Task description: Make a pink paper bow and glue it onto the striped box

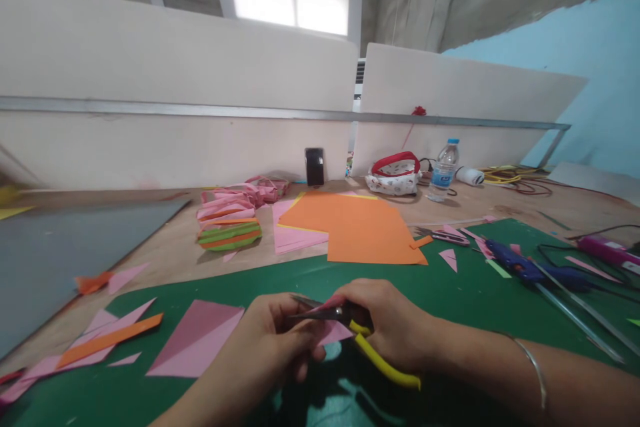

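Observation:
Near the bottom middle, my right hand [387, 320] is closed on pliers [383, 363] with yellow handles. Their dark pointed jaws reach left to my left hand [280, 340], whose thumb and fingers pinch a small piece of pink paper [333, 331]. The pink piece lies around the jaws, partly hidden by my fingers. A folded pink sheet [200, 340] lies on the green mat [280, 272] left of my left hand. Orange sheets [370, 227] lie beyond my hands, over pink and yellow ones.
Paper scraps [115, 340] lie at left, beside a grey board [75, 247]. Behind stand folded strips [230, 233], a phone [315, 167], a pouch [395, 177] and a bottle [444, 173]. A blue glue gun [520, 263] with cords is at right.

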Available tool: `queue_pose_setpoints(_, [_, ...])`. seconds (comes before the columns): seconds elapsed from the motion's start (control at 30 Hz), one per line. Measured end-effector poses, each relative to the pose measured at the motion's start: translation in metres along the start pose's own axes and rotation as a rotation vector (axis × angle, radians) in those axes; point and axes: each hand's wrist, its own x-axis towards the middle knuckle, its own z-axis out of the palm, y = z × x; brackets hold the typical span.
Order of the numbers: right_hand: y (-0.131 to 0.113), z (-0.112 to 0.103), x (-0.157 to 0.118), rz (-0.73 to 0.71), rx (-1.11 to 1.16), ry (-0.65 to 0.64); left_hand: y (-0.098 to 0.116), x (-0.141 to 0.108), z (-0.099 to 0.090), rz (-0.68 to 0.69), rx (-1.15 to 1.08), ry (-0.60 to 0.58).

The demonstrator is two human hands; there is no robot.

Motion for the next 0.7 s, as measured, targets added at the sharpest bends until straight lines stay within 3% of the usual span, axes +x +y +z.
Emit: queue_pose_setpoints(0.7, [-0.0007, -0.0032, 0.0023, -0.010, -0.098, 0.002, -0.0033, 0.0006, -0.0017, 0.017, 0.000, 0.006])
